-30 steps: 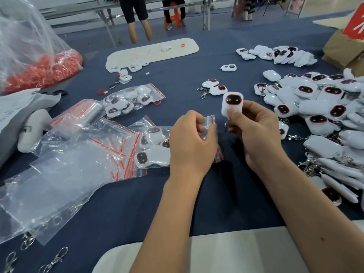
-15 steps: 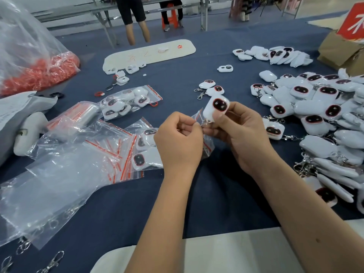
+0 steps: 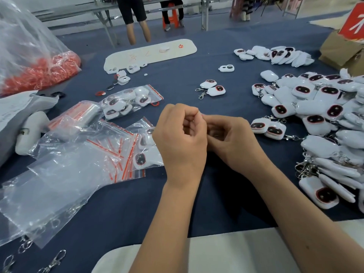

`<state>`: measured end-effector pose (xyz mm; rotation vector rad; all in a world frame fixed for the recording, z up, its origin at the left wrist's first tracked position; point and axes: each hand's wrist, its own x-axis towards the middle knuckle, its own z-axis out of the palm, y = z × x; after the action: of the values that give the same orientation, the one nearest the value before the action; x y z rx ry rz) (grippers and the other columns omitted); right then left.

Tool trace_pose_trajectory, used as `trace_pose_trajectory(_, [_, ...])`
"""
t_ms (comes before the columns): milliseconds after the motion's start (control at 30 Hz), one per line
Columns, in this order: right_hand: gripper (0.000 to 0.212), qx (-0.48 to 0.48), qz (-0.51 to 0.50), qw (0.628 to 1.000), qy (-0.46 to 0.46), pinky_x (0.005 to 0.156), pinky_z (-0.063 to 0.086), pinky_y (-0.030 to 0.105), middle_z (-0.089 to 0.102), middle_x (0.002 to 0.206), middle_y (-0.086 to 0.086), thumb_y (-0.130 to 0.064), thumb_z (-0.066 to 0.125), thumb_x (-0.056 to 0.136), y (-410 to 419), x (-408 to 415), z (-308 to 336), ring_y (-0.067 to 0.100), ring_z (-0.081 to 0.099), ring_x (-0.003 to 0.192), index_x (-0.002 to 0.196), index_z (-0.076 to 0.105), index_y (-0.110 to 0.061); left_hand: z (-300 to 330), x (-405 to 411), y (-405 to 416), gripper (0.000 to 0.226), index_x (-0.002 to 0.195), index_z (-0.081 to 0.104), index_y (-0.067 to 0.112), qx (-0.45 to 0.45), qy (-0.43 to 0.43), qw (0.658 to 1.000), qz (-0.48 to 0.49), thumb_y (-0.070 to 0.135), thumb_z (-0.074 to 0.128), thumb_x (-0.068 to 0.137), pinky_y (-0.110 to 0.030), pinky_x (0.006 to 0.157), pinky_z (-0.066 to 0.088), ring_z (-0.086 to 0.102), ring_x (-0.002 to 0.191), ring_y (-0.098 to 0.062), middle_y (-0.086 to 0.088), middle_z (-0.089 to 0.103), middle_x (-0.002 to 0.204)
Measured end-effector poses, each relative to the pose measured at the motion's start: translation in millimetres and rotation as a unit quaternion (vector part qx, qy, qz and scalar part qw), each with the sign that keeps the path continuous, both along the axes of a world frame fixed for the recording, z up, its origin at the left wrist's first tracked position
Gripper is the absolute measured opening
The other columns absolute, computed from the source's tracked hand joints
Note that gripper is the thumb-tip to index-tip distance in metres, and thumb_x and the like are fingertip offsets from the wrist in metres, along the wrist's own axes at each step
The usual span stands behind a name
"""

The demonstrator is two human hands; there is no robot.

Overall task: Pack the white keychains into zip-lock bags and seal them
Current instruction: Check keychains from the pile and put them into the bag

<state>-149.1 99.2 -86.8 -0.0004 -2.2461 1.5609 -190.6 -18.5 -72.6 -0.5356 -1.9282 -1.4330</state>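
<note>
I am pinching the mouth of the zip-lock bag (image 3: 146, 138) with my left hand (image 3: 180, 140) while my right hand (image 3: 232, 140), fingers curled out of sight beside it, is probably pushing a keychain in, best kept square to the opening.
</note>
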Motion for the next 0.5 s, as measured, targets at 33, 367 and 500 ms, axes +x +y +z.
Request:
trace_pose_trajectory(33, [0.025,-0.026,-0.019,0.999,0.02,0.082,0.064,0.035,0.081,0.097,-0.001,0.0,0.073,0.094,0,1,2,0.017,0.078,0.088,0.115,0.078,-0.011,0,-1,0,0.012,0.082,0.067,0.01,0.007,0.001,1.0,0.002,-0.001,0.071,0.083,-0.023,0.059,0.05,0.06,0.067,-0.013,-0.001,0.063,0.078])
trace_pose_trajectory(367, [0.041,0.303,-0.422,0.837,-0.173,0.101,0.03,0.05,0.064,0.125,0.012,-0.017,0.067,0.087,19,6,3,0.039,0.047,0.124,0.127,0.067,-0.023,-8,0,6,0.017,0.077,0.066,0.017,-0.122,-0.118,0.975,-0.141,0.019,0.069,0.094,-0.031,0.065,0.05,0.06,0.067,-0.014,0.007,0.065,0.071])
trace_pose_trajectory(500, [0.05,0.271,-0.33,0.896,-0.121,0.098,0.035,0.035,0.06,0.128,0.012,-0.003,0.072,0.088,18,5,1,0.034,0.056,0.118,0.135,0.063,-0.019,-12,-3,6,0.012,0.079,0.065,0.012,-0.221,-0.106,0.962,-0.124,0.009,0.067,0.09,-0.043,0.068,0.05,0.057,0.068,-0.017,0.002,0.063,0.075])
